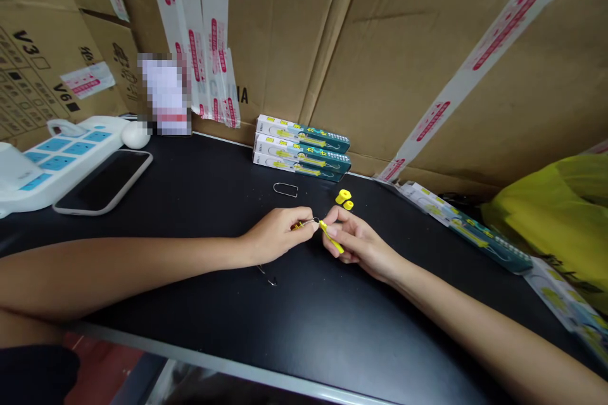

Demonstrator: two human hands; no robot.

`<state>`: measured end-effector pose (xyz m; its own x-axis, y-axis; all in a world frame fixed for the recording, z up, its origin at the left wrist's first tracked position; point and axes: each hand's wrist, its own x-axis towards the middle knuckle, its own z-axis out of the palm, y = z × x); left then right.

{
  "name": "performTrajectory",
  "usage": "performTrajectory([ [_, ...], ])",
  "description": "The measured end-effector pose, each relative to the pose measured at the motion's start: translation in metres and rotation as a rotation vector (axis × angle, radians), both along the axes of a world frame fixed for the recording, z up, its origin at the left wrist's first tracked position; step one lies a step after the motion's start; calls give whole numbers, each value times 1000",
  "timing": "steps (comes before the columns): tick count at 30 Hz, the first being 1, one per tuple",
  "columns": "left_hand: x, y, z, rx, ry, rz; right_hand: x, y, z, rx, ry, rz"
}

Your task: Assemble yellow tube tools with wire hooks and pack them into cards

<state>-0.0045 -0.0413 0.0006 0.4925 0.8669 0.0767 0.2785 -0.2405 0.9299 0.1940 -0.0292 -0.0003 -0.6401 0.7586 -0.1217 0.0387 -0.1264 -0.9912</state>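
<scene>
Over the black tabletop, my left hand [278, 237] pinches a thin metal spring [308, 222] between thumb and forefinger; a bit of yellow shows under its fingers. A small wire loop at the spring's end meets the tip of a yellow plastic strip [336, 244]. Closed around that strip are the fingers of my right hand [361, 242]. Whether loop and strip are joined, I cannot tell. Just beyond my right hand lie a larger yellow plastic piece [342, 196] and a smaller yellow cap [348, 205]. A thin metal hook [272, 281] pokes out below my left wrist.
A bent wire loop [285, 189] lies beyond my left hand. Several printed boxes [301, 149] stack against the cardboard [427, 63]. To the left are a phone [104, 182] and a power strip [61, 158]; to the right, another printed box [468, 224] and a yellow bag [551, 221].
</scene>
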Motion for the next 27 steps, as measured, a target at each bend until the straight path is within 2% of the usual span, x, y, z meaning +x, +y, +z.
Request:
performTrajectory([
  [14, 0, -1, 1, 17, 26, -40, -1, 1, 0, 10, -17, 38],
  [20, -1, 0, 3, -38, 26, -108, -8, -6, -1, 212, -92, -76],
  [27, -5, 3, 2, -130, 27, -194, -9, -10, -7, 409, -93, -145],
])
